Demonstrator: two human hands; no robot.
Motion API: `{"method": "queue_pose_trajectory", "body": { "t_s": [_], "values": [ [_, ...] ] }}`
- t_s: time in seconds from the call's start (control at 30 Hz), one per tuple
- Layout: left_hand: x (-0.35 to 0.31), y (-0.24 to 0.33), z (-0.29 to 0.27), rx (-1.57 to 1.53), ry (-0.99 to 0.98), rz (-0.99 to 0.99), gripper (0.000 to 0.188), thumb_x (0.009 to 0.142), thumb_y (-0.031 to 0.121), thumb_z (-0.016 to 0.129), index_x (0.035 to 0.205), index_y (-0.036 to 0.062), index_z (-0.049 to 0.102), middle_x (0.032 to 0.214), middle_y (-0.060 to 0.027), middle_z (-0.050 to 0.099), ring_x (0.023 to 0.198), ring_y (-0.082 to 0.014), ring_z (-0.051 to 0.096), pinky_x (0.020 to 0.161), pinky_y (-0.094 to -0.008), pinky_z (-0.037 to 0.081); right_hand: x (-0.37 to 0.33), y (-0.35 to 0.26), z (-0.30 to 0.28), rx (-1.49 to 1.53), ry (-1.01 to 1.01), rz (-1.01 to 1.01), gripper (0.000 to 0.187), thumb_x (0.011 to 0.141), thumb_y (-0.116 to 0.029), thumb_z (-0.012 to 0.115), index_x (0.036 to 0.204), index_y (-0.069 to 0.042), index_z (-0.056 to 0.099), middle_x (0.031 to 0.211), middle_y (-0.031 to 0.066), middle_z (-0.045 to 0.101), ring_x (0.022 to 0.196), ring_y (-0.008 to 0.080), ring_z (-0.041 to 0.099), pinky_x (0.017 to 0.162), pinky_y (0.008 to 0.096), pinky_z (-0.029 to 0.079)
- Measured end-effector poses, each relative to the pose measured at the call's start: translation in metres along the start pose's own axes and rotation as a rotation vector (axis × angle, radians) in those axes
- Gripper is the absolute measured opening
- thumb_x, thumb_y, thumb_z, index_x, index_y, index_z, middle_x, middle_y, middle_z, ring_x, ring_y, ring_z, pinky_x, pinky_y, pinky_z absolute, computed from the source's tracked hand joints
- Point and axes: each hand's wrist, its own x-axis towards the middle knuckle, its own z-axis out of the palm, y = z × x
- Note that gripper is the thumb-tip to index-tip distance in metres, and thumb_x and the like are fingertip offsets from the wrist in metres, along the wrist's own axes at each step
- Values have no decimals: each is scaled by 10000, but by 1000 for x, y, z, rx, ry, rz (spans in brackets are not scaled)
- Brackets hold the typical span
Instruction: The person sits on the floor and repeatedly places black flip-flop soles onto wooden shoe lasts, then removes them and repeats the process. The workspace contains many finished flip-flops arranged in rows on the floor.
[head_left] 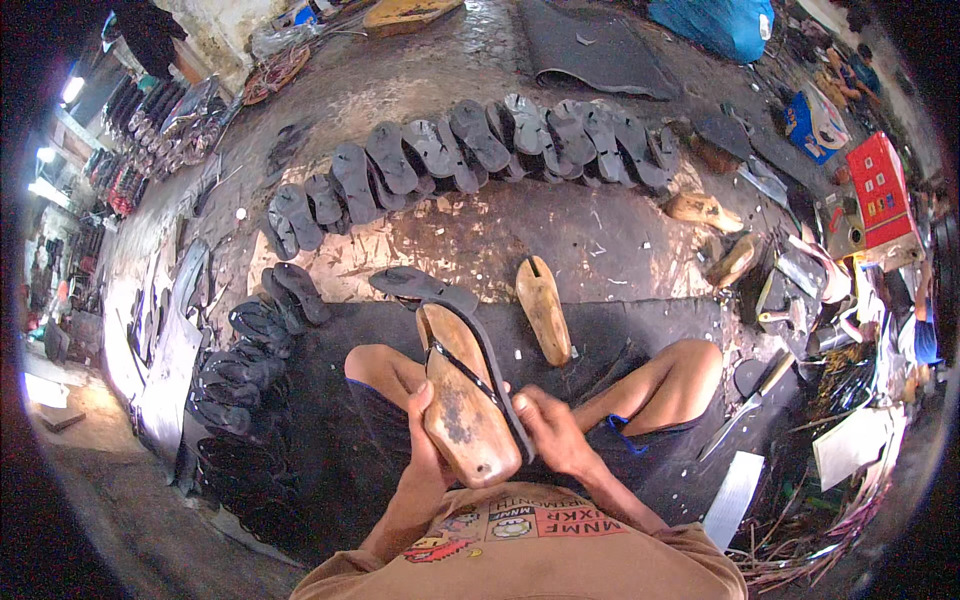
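Note:
In front of my body, a wooden shoe last [462, 430] sits against a black flip-flop [487, 350], whose thin strap crosses over the wood. My left hand [428, 435] is closed around the last's left side near its heel. At the opposite side, my right hand [553, 430] pinches the sole's edge, with the thumb on top; its other fingers are partly hidden. Just beyond the last's toe lies another dark sandal [400, 284]. A second wooden last [543, 312] with a slot at one end rests on the dark mat between my knees.
Dark flip-flop soles [485, 135] form an arc ahead. Strapped flip-flops [240, 370] pile up at left. On the right are a long knife [748, 405], a white strip [733, 498], two more lasts [705, 210] and a red box [883, 195].

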Motion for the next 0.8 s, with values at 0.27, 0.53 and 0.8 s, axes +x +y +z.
{"method": "queue_pose_trajectory", "body": {
  "t_s": [0.27, 0.53, 0.8],
  "values": [
    [-19, -2, -4, -246, -27, -52, 966, 935, 753, 495, 1509, -22, 535, 1304, -298, 700, 1107, -444, 736, 962, -576, 608, -41, -7, 10, 707, -323, 152, 416, 1129, -474, 596, 976, -108, 720, 677, -74, 520, 605, 35, 438, 554, 264, 324],
    [-5, -10, 5, 23, -93, 36, 752, 999, 497, 602, 1529, -18, 464, 1363, -191, 627, 1214, -299, 636, 1039, -448, 535, -26, 16, 23, 818, -54, 311, 502, 1072, -306, 696, 1517, -104, 580, 1431, 43, 687, 1243, 197, 680, 1033, 391, 580],
    [40, 0, 44, 529, 3, 327, 784, 1052, 420, 727, 1575, -16, 338, 1459, -147, 532, 1306, -225, 547, 1131, -383, 457, -20, -47, 12, 283, 127, -387, 1136, 921, -182, 869, 1705, -100, 51, 1476, 207, 487, 1301, 295, 586, 1084, 435, 518]
  ]
}}
